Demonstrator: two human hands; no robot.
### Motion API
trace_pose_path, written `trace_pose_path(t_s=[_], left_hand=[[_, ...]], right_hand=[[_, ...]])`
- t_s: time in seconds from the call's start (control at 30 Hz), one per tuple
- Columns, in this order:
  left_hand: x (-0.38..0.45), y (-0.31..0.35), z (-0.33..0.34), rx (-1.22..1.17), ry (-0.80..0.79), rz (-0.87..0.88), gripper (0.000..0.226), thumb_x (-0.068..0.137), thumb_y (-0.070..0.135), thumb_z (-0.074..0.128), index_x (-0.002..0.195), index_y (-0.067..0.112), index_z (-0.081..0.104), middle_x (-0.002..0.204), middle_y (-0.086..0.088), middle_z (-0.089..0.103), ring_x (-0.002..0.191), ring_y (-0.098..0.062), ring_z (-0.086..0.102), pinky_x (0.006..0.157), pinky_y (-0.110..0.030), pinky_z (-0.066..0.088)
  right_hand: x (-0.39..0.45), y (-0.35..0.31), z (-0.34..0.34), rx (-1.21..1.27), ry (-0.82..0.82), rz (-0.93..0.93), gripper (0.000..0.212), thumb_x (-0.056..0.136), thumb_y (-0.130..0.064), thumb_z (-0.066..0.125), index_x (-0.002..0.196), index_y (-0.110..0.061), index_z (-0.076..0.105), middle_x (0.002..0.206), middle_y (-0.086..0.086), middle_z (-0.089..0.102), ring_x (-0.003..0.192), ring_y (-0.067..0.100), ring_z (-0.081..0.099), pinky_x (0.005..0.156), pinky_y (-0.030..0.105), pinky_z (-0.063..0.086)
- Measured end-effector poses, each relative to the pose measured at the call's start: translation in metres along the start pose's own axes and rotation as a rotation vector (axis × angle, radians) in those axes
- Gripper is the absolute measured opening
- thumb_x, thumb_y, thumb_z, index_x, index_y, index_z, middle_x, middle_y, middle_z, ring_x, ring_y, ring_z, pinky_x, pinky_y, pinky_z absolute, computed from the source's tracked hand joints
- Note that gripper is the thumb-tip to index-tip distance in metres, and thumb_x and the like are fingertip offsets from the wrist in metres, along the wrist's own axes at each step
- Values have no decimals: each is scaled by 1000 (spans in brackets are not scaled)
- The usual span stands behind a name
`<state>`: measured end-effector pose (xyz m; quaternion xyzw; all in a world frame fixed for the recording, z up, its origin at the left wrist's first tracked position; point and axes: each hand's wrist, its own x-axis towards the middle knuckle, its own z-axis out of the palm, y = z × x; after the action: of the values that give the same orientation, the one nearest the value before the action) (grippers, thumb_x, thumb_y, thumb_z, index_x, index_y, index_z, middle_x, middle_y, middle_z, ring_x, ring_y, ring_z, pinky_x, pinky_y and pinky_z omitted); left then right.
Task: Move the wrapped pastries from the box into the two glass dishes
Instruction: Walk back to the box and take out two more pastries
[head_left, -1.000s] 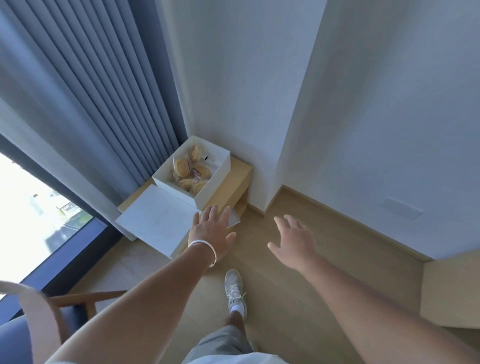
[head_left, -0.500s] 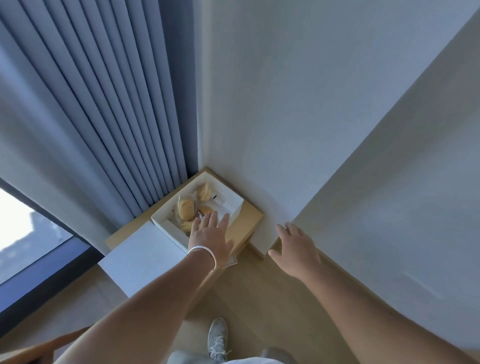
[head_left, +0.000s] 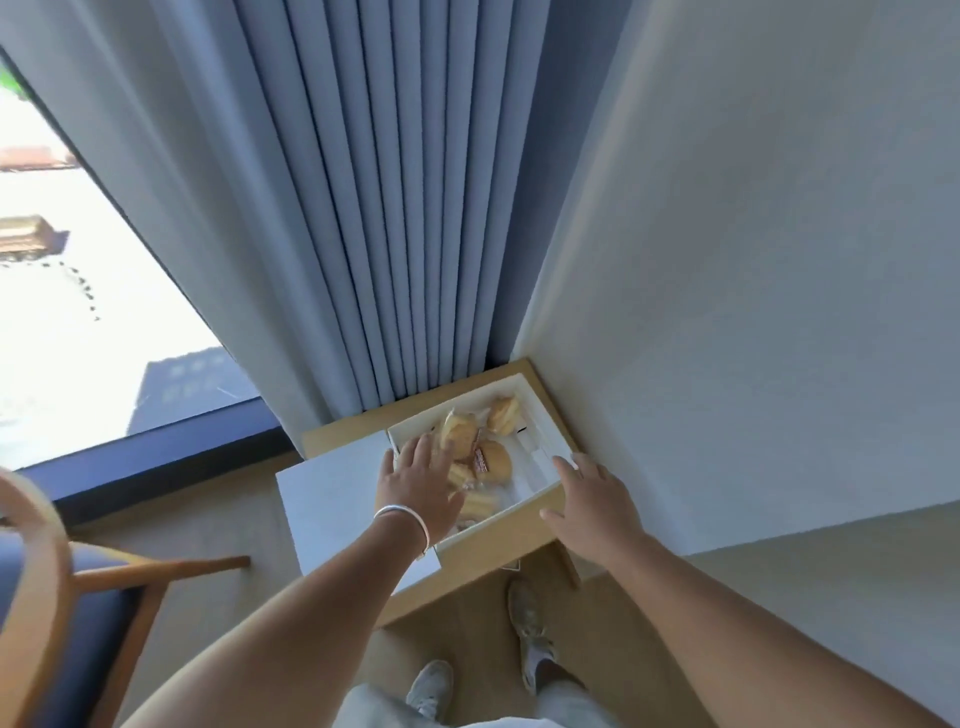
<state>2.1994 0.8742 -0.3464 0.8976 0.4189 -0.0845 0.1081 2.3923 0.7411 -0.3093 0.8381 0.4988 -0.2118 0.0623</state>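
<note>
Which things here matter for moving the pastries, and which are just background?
For the job:
- open white cardboard box
- wrapped golden pastries inside it
- left hand reaching in
- right hand at the box's near edge

Background:
- low wooden table
- blue pleated curtain
- wooden chair

No glass dishes visible.

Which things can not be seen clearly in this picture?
Head view only:
- Glass dishes: nowhere in the frame.
- Pastries under the left hand: hidden, so their count is unclear.
- Box near wall: partly covered by both hands.
- Right hand: whether it touches the box is unclear.
- Pastry label: too small to read.
</note>
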Motion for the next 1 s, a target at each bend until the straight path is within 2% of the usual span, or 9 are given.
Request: trace_pose_path(t_s=[0.13, 0.33, 0.67, 0.83, 1.0], left_hand=[[8, 1, -2, -28, -41, -169, 72, 94, 59, 30, 152, 27, 0, 161, -7, 7, 147, -26, 3, 118, -49, 7], [13, 27, 0, -21, -84, -324, 72, 94, 62, 23, 151, 28, -5, 161, -7, 3, 147, -26, 1, 118, -47, 6], [63, 32, 36, -110, -104, -349, 76, 94, 58, 34, 151, 28, -7, 161, -8, 8, 147, -25, 5, 118, -45, 11], [107, 25, 77, -213, -83, -337, 89, 92, 51, 47, 148, 29, -18, 161, -7, -1, 147, -24, 1, 119, -41, 11], [141, 31, 113, -295, -61, -290, 99, 87, 35, 60, 146, 37, -19, 160, -4, -15, 147, -24, -6, 114, -41, 25]], right_hand=[[51, 3, -13, -33, -32, -162, 74, 90, -50, 52, 151, -25, 20, 160, 3, 18, 139, 31, 31, 108, 42, 33], [103, 20, -22, -84, -89, -350, 73, 89, -50, 54, 150, -24, 23, 158, 4, 21, 140, 26, 30, 109, 38, 31], [160, 26, -1, -146, -158, -434, 70, 89, -47, 58, 147, -23, 28, 152, 6, 31, 137, 26, 31, 107, 39, 33], [206, 19, 19, -175, -120, -471, 71, 86, -46, 61, 145, -21, 30, 152, 7, 28, 140, 26, 25, 111, 41, 30], [249, 14, 48, -239, -83, -543, 71, 87, -43, 61, 147, -24, 28, 158, 10, 21, 147, 28, 13, 118, 47, 17]])
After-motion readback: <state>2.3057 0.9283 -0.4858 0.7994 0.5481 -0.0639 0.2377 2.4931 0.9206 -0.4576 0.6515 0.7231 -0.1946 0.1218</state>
